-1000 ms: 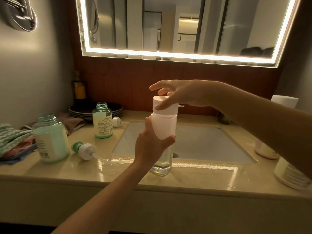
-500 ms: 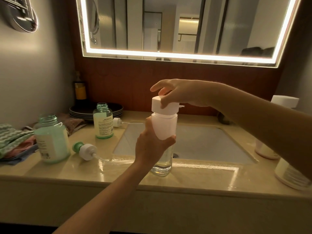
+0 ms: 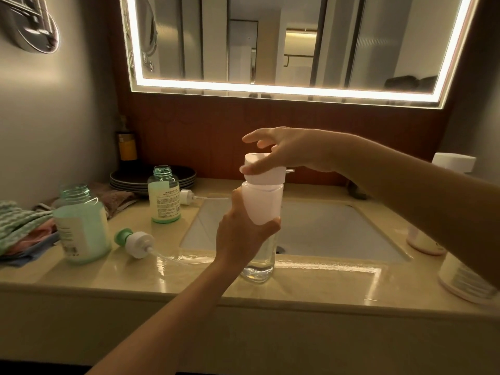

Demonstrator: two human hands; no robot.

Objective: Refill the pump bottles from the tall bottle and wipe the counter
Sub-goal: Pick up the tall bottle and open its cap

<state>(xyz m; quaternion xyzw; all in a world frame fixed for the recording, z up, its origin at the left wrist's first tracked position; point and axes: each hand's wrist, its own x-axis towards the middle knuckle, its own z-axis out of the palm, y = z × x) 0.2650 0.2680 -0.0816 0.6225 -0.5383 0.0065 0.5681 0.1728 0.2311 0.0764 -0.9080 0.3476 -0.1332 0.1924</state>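
Left hand [image 3: 243, 234] wrapped tall bottle [image 3: 261, 207] mid-body, base on bench [image 3: 324, 282], 6 o'clock of sink [image 3: 311, 228]. Right hand [image 3: 281, 152] pinched white cap [image 3: 263, 171], index lifted; possibly unthreading, unclear. Best: pin base, twist level, lift straight. Large pump bottle [image 3: 84, 226] and small pump bottle [image 3: 164, 198] stood uncapped at 9 o'clock.

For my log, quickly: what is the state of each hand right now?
Left hand: closed, gripping the tall bottle around its middle.
Right hand: closed on the white cap, thumb and fingers around it.

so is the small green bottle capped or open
Open: the small green bottle shows a bare threaded neck, its mouth uncovered.
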